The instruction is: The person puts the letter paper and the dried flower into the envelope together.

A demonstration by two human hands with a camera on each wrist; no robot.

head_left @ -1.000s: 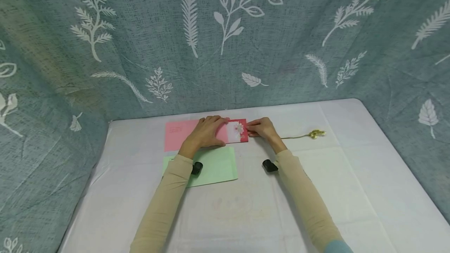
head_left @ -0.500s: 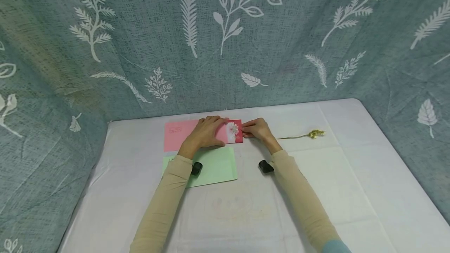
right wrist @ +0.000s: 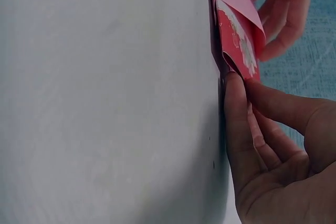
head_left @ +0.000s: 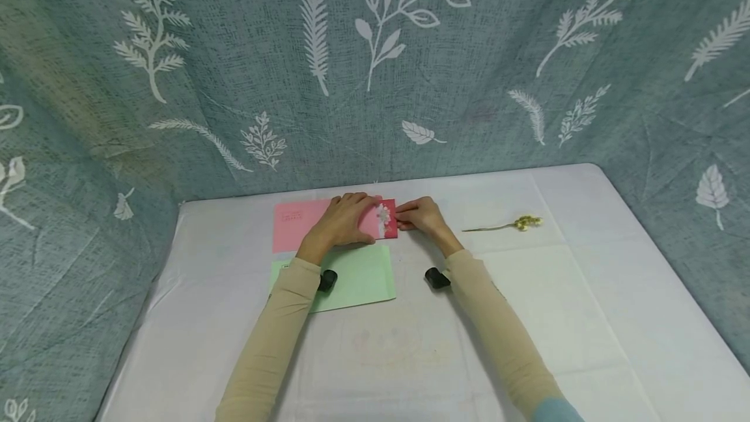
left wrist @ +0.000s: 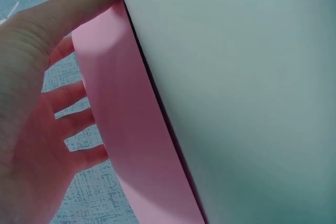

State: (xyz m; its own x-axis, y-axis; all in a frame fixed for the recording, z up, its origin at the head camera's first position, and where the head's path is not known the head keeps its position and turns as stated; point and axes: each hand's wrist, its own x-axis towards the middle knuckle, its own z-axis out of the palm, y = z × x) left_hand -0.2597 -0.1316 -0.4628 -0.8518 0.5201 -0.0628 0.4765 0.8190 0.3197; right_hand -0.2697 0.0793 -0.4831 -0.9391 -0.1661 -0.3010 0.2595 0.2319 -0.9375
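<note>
A pink envelope (head_left: 299,220) lies flat near the table's far edge. Across its right part spans my left hand (head_left: 342,223), thumb at the near edge and fingertips along the far edge, holding it. From the envelope's right opening sticks the end of a red card (head_left: 388,220) with white flowers; the rest is hidden inside. My right hand (head_left: 423,215) pinches the card's outer end between thumb and fingers. In the right wrist view, the card (right wrist: 239,40) bows slightly beside the fingertips.
A pale green envelope (head_left: 357,279) lies just in front of the pink one, partly under my left forearm. To the right is a thin stem with yellow-green buds (head_left: 523,223). A patterned grey-green cloth (head_left: 252,51) hangs behind the white table (head_left: 410,370).
My right hand has moved left with the red card, and less of the card shows outside the pink envelope. My left hand has stayed in place.
</note>
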